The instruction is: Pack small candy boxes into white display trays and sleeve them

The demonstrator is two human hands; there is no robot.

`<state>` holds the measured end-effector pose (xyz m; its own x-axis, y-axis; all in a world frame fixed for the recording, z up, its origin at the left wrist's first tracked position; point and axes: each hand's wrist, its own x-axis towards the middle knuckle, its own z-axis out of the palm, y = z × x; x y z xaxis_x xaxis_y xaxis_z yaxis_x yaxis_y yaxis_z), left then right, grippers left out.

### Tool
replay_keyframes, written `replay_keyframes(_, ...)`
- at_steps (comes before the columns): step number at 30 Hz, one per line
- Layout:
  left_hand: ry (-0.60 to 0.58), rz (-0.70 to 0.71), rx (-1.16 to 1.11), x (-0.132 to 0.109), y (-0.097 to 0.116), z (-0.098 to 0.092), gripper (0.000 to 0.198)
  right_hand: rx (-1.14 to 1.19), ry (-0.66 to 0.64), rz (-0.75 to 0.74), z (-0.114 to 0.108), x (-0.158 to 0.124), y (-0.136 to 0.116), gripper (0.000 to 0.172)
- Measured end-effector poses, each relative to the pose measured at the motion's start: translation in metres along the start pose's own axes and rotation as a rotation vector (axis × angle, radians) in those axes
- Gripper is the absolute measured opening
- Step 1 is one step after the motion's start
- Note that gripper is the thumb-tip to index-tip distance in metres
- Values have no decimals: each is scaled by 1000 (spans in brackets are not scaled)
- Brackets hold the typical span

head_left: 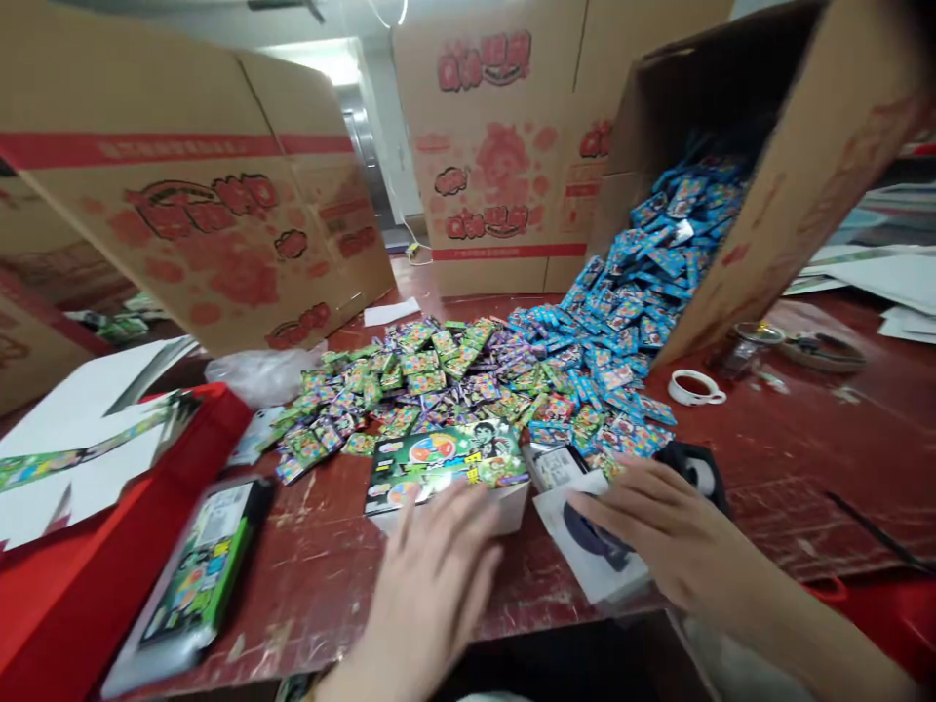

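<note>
A green and black printed box [446, 463] with white sides lies in front of me. My left hand [443, 536] is at its near edge, fingers stretched out and slightly blurred, gripping nothing. To the right, my right hand [643, 517] is over a white sheet or packet [574, 541] that bears a dark round shape [594, 536]. Its fingers are bent together at that shape; what they pinch, if anything, is hidden. A small dark and white pack [560, 466] sits between the box and the white packet. Behind the box spreads a pile of small green and purple packets [424, 375].
Blue packets [621, 322] spill from a tipped carton [775, 224] at the right. Two cartons [241, 224] [504, 166] stand behind. A white tape ring [693, 388] and black tape dispenser [706, 473] lie right. Wrapped packs [205, 561] and a red tray [124, 536] are left.
</note>
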<state>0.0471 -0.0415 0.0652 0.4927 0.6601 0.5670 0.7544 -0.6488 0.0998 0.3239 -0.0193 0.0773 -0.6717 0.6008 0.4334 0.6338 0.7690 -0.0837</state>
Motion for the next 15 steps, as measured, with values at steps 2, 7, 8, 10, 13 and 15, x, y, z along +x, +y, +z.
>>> replay_keyframes(2,-40,-61,106,-13,-30,-6,40,80,-138,-51,-4,64,-4,69)
replay_keyframes(7,4,-174,-52,-27,-52,8,49,248,-351,-86,8,157,-8,45)
replay_keyframes(8,15,-192,-79,-27,-51,9,49,265,-388,-83,11,165,-9,42)
replay_keyframes(10,34,-197,-111,-28,-51,11,48,272,-447,-75,17,175,-10,37)
replay_keyframes(13,66,-187,-124,-28,-53,13,51,254,-494,-71,28,179,-10,35)
replay_keyframes(15,85,-189,-123,-28,-54,15,53,248,-502,-82,36,179,-10,35)
